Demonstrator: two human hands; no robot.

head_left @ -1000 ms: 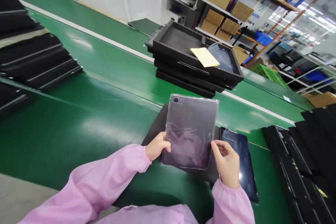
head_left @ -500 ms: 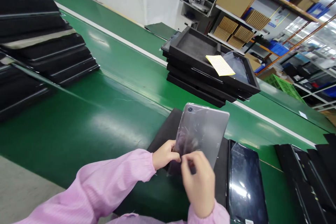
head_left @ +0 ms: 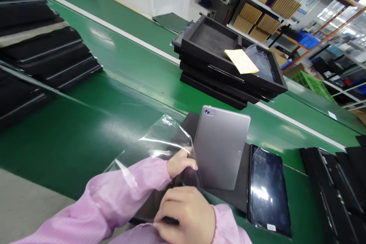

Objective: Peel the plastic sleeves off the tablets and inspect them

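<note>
A grey tablet point(head_left: 221, 146) shows its back, with a camera lens in the upper left corner. My left hand point(head_left: 181, 162) grips its left edge, thumb in front and the other fingers mostly hidden. Clear plastic film point(head_left: 164, 137) stands off the tablet to the left, behind my left hand and across that sleeve. Lower down, my right hand point(head_left: 185, 213) is closed at the film's lower edge; its fingertips are hidden under the hand. Beneath the tablet lies a black mat point(head_left: 241, 194). Right of it lies a second tablet point(head_left: 270, 190), dark screen up, with a small white label.
Stacked black trays point(head_left: 213, 40) stand beyond the tablet, a yellow sheet point(head_left: 241, 61) on top. Rows of black trays point(head_left: 57, 53) lean at the left, and more black trays point(head_left: 331, 183) are at the right. A white line point(head_left: 114, 28) runs along the green bench point(head_left: 85, 122).
The clear film has come off the tablet's back and now spreads to the left. My right hand has moved down and left, away from the tablet. My left hand keeps its grip.
</note>
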